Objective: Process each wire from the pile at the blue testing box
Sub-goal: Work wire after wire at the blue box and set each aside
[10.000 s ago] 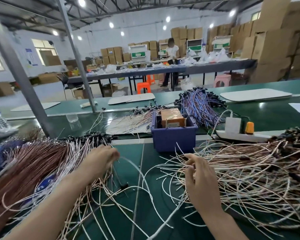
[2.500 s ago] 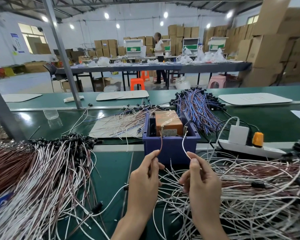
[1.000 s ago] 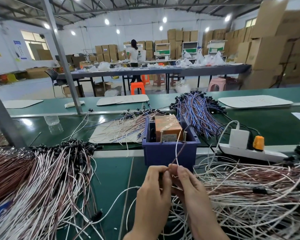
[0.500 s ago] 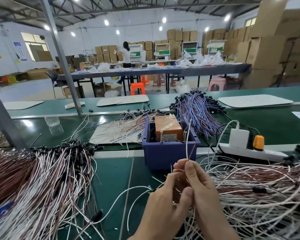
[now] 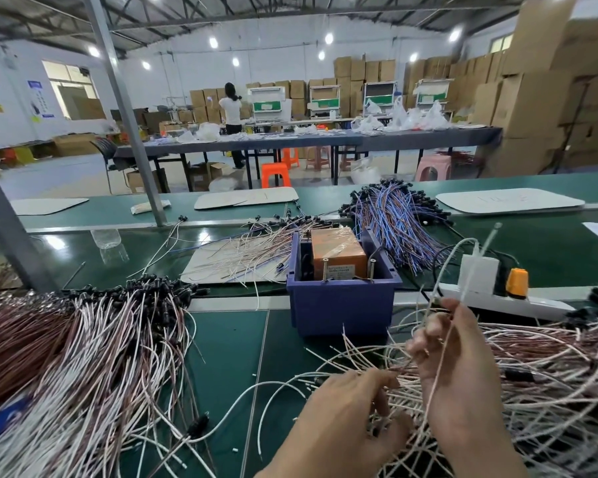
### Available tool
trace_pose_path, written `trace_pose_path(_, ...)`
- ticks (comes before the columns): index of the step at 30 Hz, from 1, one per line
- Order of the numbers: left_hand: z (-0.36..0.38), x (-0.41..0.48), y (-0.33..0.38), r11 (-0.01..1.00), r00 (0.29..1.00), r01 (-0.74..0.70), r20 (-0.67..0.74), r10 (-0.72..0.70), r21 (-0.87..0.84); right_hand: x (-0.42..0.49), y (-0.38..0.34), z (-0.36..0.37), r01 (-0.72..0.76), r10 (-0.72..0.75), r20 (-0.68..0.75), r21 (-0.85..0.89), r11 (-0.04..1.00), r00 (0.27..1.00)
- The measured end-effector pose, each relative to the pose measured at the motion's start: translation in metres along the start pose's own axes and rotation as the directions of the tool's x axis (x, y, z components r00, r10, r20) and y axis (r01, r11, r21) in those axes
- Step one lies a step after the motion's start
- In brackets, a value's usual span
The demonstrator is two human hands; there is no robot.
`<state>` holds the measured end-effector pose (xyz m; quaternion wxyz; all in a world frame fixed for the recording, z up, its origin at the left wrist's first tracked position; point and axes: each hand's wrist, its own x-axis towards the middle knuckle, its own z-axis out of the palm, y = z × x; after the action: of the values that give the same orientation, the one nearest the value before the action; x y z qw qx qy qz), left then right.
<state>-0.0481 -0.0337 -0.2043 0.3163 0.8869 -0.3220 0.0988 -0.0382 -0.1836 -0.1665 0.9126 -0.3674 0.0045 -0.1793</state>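
Note:
The blue testing box (image 5: 339,305) stands mid-table with an orange block (image 5: 337,251) and two upright metal pins inside. My right hand (image 5: 463,367), right of the box and lower, pinches a white wire (image 5: 477,267) whose ends rise toward the power strip. My left hand (image 5: 342,415) lies lower, fingers curled into the loose pile of white and brown wires (image 5: 539,381) on the right. Whether it grips a wire is unclear. A large sorted pile of white and brown wires (image 5: 83,360) with black ends fills the left.
A white power strip (image 5: 504,301) with a white adapter and orange plug lies right of the box. Blue wires (image 5: 394,215) and thin pink wires on a white board (image 5: 235,257) lie behind it. A steel post (image 5: 125,108) rises at left. A person stands far off.
My hands have separated: the right one moved right and up with the wire, away from the box, while the left dropped toward the right-hand pile.

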Motion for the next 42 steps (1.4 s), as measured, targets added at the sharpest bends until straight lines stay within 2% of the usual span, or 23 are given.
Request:
trace_pose_path(4, -0.002, 0.002, -0.005, 0.989, 0.996, -0.079, -0.033, 0.083, 0.125, 0.01, -0.018, -0.008, 0.011, 0.001, -0.121, 0.102, 0.995, 0.993)
trace_pose_path(8, -0.004, 0.0, -0.011, 0.98, 0.987, -0.074, -0.13, 0.099, 0.187, 0.016, -0.033, -0.023, 0.06, -0.026, -0.18, 0.186, 0.981, 0.983)
trace_pose_path(12, -0.01, -0.001, -0.009, 0.983, 0.994, -0.067, -0.075, 0.081, 0.173, 0.017, -0.038, -0.03, 0.09, -0.042, -0.172, 0.281, 0.955, 0.984)
trace_pose_path(16, -0.018, -0.001, -0.015, 0.952, 0.988, -0.109, -0.071, 0.134, 0.287, 0.017, -0.039, -0.03, 0.099, -0.046, -0.171, 0.319, 0.943, 0.984)
trace_pose_path(19, -0.024, -0.002, -0.028, 0.95, 0.967, -0.085, -0.205, 0.152, 0.301, 0.016, -0.035, -0.029, 0.075, -0.023, -0.178, 0.29, 0.954, 0.984)
trace_pose_path(23, -0.04, -0.006, -0.041, 0.955, 0.904, 0.119, -0.427, 0.008, 0.272, 0.016, -0.021, -0.026, -0.012, 0.03, -0.109, 0.164, 0.986, 0.994)
trace_pose_path(25, -0.047, -0.008, -0.044, 0.95, 0.847, 0.251, -0.518, -0.122, 0.187, 0.017, -0.016, -0.023, -0.061, 0.064, -0.053, 0.057, 0.997, 0.997)
trace_pose_path(27, -0.055, -0.01, -0.048, 0.952, 0.77, 0.301, -0.577, -0.272, -0.046, 0.016, -0.009, -0.019, -0.11, 0.11, -0.013, -0.004, 0.994, 0.994)
trace_pose_path(30, -0.074, -0.009, -0.047, 0.898, 0.621, 0.236, -0.652, -0.434, -0.372, 0.012, 0.004, -0.012, -0.173, 0.182, 0.067, -0.122, 0.977, 0.981)
trace_pose_path(32, -0.093, -0.005, -0.044, 0.842, 0.532, 0.152, -0.675, -0.511, -0.517, 0.007, 0.012, -0.009, -0.182, 0.216, 0.114, -0.254, 0.95, 0.97)
trace_pose_path(35, -0.126, 0.01, -0.044, 0.804, 0.426, 0.046, -0.716, -0.553, -0.593, 0.002, 0.02, -0.007, -0.188, 0.267, 0.168, -0.377, 0.907, 0.949)
trace_pose_path(39, -0.167, 0.051, -0.046, 0.766, 0.275, -0.141, -0.768, -0.579, -0.628, 0.002, 0.026, -0.01, -0.195, 0.297, 0.183, -0.432, 0.881, 0.937)
trace_pose_path(41, -0.183, 0.073, -0.046, 0.795, 0.214, -0.188, -0.814, -0.54, -0.577, 0.003, 0.026, -0.011, -0.211, 0.31, 0.177, -0.426, 0.88, 0.934)
trace_pose_path(42, -0.19, 0.081, -0.048, 0.83, 0.206, -0.182, -0.845, -0.493, -0.528, 0.004, 0.026, -0.011, -0.223, 0.319, 0.174, -0.419, 0.88, 0.932)
